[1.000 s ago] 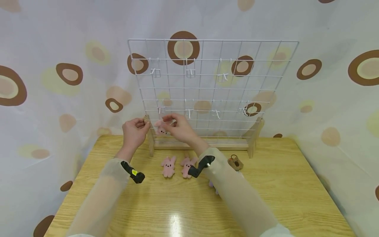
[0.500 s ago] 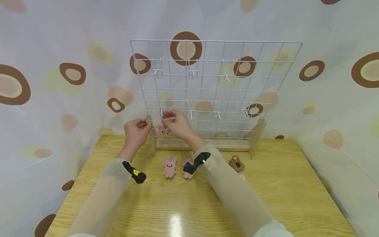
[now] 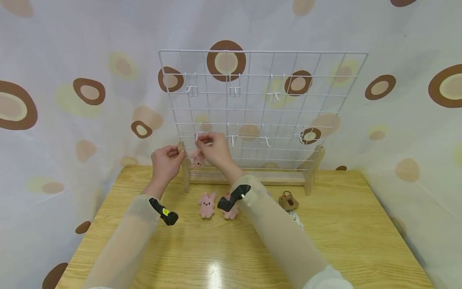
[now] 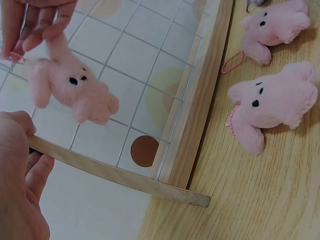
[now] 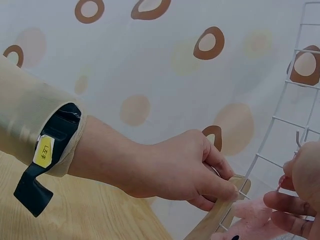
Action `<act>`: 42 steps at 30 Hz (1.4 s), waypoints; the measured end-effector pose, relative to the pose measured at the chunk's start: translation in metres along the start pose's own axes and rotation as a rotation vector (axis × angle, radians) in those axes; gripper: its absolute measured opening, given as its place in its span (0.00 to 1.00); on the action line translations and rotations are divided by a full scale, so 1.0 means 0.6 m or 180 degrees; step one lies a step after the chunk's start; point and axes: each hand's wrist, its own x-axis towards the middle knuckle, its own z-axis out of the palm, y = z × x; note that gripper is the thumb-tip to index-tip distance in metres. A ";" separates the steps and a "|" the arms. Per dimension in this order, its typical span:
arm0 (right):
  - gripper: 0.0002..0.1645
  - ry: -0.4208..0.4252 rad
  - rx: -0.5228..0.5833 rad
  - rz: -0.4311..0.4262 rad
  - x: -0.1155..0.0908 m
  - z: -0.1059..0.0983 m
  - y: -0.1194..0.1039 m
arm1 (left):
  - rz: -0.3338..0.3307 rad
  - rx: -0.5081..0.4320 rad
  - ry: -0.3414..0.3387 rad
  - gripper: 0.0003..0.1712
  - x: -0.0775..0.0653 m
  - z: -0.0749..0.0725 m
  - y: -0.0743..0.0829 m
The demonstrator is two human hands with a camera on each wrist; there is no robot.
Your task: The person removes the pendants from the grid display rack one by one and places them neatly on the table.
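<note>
Right hand [image 3: 216, 149] pinches pink beaded loop [image 4: 15, 57], long-eared pink plush toy [image 4: 75, 85] dangling below, near white wire grid [image 3: 263, 51]; left hand [image 3: 166, 162] grips pale wooden upright [image 4: 120, 175].

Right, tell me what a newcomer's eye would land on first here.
Probably the white wire grid standing at the back of the wooden table, before a backdrop of brown-ringed spots. Next, the pink plush toy dangling from the right hand at the grid's lower left, beside the left hand gripping the wooden side post. Two more pink plush toys lie on the table in front.
</note>
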 end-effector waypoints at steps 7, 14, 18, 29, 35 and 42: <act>0.08 0.0136 -0.0025 -0.0088 -0.013 -0.006 -0.005 | -0.0091 -0.0049 -0.0072 0.12 -0.007 0.004 -0.002; 0.08 0.0116 0.0146 -0.0143 -0.023 -0.020 -0.024 | 0.0017 0.0081 -0.0039 0.12 -0.005 0.007 0.002; 0.08 0.0080 0.0181 -0.0160 -0.027 -0.023 -0.030 | 0.0036 0.0071 -0.0014 0.12 -0.004 0.007 0.002; 0.07 -0.0131 0.0519 -0.0024 -0.045 -0.029 -0.045 | 0.0036 0.0093 0.0018 0.12 -0.004 0.006 0.005; 0.06 -0.0365 0.0344 -0.0229 -0.057 -0.034 -0.050 | 0.0059 0.0123 0.0053 0.13 -0.005 0.003 0.006; 0.07 -0.0506 0.0011 -0.0455 -0.073 -0.048 -0.045 | 0.0029 0.0064 0.0073 0.12 -0.004 0.002 0.002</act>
